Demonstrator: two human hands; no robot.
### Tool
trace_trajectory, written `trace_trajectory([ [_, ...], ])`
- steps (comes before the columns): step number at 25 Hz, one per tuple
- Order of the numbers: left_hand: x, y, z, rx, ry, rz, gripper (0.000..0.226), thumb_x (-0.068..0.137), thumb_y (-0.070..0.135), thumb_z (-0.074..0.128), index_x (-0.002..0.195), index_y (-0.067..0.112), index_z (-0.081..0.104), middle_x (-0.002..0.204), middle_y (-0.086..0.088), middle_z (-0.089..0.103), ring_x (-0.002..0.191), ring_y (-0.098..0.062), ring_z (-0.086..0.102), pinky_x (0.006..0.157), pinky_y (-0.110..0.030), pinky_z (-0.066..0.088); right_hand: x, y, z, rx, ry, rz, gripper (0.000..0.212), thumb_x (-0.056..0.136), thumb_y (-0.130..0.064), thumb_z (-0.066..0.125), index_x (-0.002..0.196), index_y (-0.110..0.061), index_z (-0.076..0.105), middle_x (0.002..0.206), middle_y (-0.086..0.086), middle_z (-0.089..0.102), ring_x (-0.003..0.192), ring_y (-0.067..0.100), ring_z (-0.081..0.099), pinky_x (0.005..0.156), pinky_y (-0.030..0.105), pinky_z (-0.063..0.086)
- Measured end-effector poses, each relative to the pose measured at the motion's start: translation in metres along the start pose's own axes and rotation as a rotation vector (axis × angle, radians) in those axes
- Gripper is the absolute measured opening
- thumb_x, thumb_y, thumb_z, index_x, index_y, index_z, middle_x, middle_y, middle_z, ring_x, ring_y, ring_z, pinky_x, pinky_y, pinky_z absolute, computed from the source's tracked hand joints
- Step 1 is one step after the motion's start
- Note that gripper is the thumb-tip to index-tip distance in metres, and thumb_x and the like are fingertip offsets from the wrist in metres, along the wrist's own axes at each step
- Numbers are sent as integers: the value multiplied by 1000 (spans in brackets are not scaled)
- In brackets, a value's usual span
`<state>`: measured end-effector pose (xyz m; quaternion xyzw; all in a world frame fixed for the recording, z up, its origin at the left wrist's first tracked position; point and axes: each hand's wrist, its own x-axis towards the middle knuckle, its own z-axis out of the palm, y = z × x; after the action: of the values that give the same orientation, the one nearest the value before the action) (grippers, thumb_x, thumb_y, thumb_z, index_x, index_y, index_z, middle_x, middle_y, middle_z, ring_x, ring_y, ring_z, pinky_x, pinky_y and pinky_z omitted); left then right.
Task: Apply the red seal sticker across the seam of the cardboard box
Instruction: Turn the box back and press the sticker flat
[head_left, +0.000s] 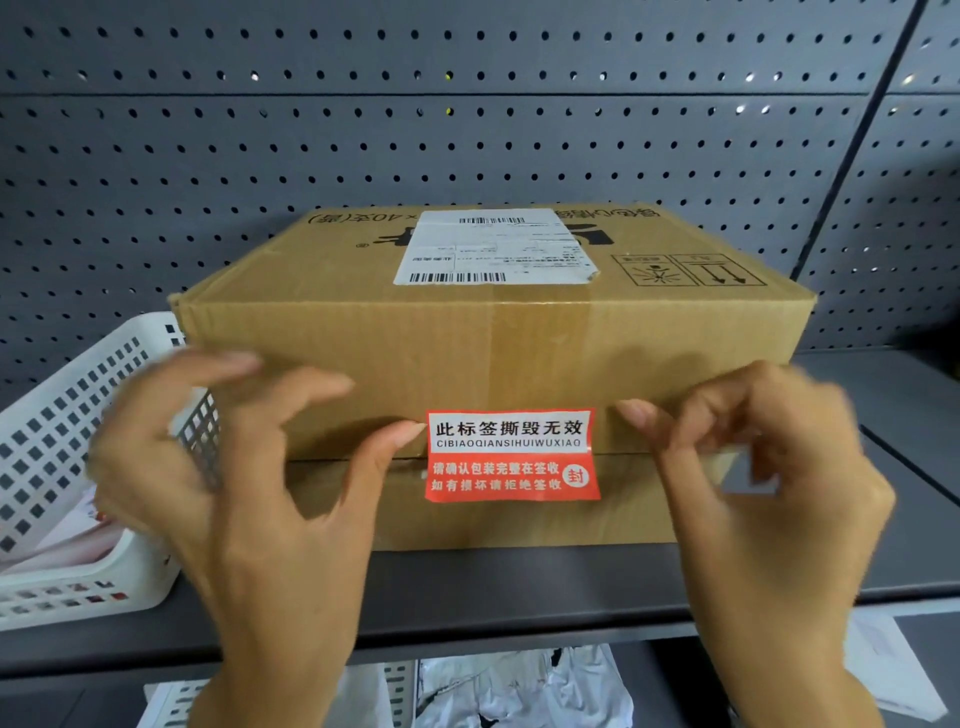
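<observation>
Red seal sticker (511, 456) sits on front face of cardboard box (363, 343), straddling horiz. seam, box on grey shelf (519, 587) w/ white basket (62, 415) at L. Left hand (218, 467) open, fingers spread, thumb tip touching sticker's L edge. Right hand (769, 457) loosely curled, holding nothing, fingertip just beside sticker's upper R corner.

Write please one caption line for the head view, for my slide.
Red sticker lies across the front seam of the box; left hand and right hand flank it.
</observation>
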<state>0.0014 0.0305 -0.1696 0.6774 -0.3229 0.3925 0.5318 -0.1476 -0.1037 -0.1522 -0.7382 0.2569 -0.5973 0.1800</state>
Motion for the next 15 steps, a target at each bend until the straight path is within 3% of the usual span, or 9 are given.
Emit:
trace_trajectory([
  [1, 2, -3, 0, -16, -10, -54, 43, 80, 41, 78, 115, 34, 53, 131, -33, 50, 131, -41, 46, 106, -57, 39, -2, 1, -1, -18, 71, -42, 27, 78, -22, 81, 67, -23, 56, 93, -7, 57, 94, 17, 52, 82, 32, 42],
  [3, 6, -4, -1, -77, -103, -109, 64, 78, 46, 76, 132, 43, 41, 152, -35, 26, 146, -45, 27, 118, -52, 27, -6, 9, -2, 31, 116, -7, 22, 79, -16, 79, 82, -24, 59, 132, 1, 45, 133, 18, 39, 108, 37, 34],
  [5, 6, -1, -1, -99, -185, -112, 74, 79, 36, 76, 142, 34, 37, 162, -22, 8, 153, -32, 14, 123, -34, 19, -7, 17, 1, 223, 11, 119, 24, 81, -15, 77, 90, -28, 59, 144, -2, 41, 145, 14, 31, 112, 47, 35],
  [7, 7, 2, 0, -84, -205, -89, 76, 79, 30, 74, 145, 22, 38, 162, -7, 6, 154, -18, 10, 119, -16, 16, -6, 16, 3, 338, -63, 205, 25, 80, -20, 73, 93, -34, 58, 141, -5, 46, 141, 12, 38, 103, 48, 43],
  [11, 29, 16, -9, -50, -223, -39, 79, 78, 45, 66, 149, 30, 36, 166, 0, 3, 147, 11, 2, 105, 2, 21, 15, 0, -6, 287, -56, 198, 25, 79, -24, 69, 95, -38, 56, 138, -2, 51, 130, -4, 44, 86, 10, 40],
  [13, 50, 32, -18, 40, -275, -34, 81, 76, 57, 60, 149, 44, 29, 167, 10, -3, 135, 24, 3, 79, -5, 42, 31, -8, -15, 252, -63, 200, 24, 83, -21, 70, 97, -36, 57, 134, -3, 54, 123, -1, 49, 73, 2, 38],
  [14, 60, 39, -22, 101, -314, -35, 80, 76, 62, 56, 148, 50, 24, 167, 15, -5, 131, 22, 9, 64, -15, 42, 40, -10, -18, 243, -87, 197, 24, 85, -19, 70, 98, -35, 57, 132, -4, 56, 118, 2, 53, 72, 3, 38],
  [15, 69, 46, -25, 160, -356, -49, 79, 76, 65, 52, 148, 54, 20, 166, 19, -7, 133, 13, 19, 61, -21, 40, 48, -13, -21, 240, -119, 188, 24, 87, -19, 69, 100, -34, 57, 130, -7, 58, 114, 7, 55, 72, 5, 40],
])
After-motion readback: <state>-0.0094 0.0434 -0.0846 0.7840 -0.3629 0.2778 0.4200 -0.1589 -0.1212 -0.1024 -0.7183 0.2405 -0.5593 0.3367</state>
